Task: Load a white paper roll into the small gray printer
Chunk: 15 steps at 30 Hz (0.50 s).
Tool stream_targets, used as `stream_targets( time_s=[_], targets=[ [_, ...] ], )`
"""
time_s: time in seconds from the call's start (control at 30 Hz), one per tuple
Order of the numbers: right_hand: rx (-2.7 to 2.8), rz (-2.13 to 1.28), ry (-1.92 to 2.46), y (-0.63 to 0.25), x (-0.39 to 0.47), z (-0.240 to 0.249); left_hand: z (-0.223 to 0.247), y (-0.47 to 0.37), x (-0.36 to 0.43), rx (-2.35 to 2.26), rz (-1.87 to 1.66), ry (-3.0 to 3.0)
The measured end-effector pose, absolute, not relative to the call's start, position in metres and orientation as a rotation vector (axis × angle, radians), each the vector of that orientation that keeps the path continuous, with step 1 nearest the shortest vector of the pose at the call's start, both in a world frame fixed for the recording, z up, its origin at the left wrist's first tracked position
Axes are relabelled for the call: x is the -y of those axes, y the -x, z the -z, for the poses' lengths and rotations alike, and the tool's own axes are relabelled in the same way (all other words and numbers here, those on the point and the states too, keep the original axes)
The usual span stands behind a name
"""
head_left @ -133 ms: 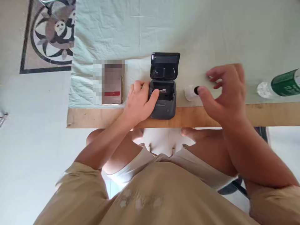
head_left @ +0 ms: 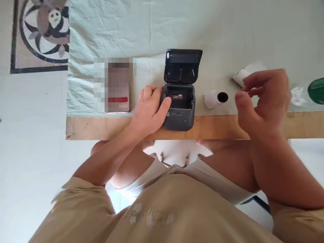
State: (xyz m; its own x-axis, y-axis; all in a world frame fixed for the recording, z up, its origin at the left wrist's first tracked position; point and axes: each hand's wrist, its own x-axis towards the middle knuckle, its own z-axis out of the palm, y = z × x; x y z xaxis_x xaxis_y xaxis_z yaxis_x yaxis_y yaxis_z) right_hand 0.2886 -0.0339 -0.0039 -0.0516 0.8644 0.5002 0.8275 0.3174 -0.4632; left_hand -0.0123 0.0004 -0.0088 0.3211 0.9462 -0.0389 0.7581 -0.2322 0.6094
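Note:
A dark grey label printer (head_left: 178,116) stands at the table's front edge with its lid (head_left: 182,65) swung up. My left hand (head_left: 151,107) grips its left side, the thumb over the rim of the bay. Right of the printer lies a white paper roll (head_left: 210,99), its dark hollow core facing right. My right hand (head_left: 265,99) hovers further right, fingers curled and a gap between thumb and fingertips, with nothing visible in it. Just behind those fingers is a white, box-like piece (head_left: 246,72), partly hidden by the hand.
On the left lies a flat, box-shaped item (head_left: 118,87) with a red band, partly pixelated. A clear bottle with a green label (head_left: 316,91) lies at the right edge. Pale green cloth (head_left: 152,37) covers the table behind a bare wooden front edge (head_left: 101,127).
My right hand has moved right, away from the paper roll, uncovering the roll's core and the white piece. Its thumb and fingers are closer together. My left hand stays on the printer.

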Motion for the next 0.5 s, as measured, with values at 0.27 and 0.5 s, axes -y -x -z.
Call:
stream_targets(
  time_s=[0.27,0.5],
  targets=[
    [2.133,-0.230,1.703,-0.267,0.034,0.023,0.012,0.024,0.002,-1.440,-0.527,-2.084],
    [1.947,-0.459,1.451,-0.264,0.028,0.020,0.015,0.021,0.003,-1.454,-0.546,-2.121]
  ],
)
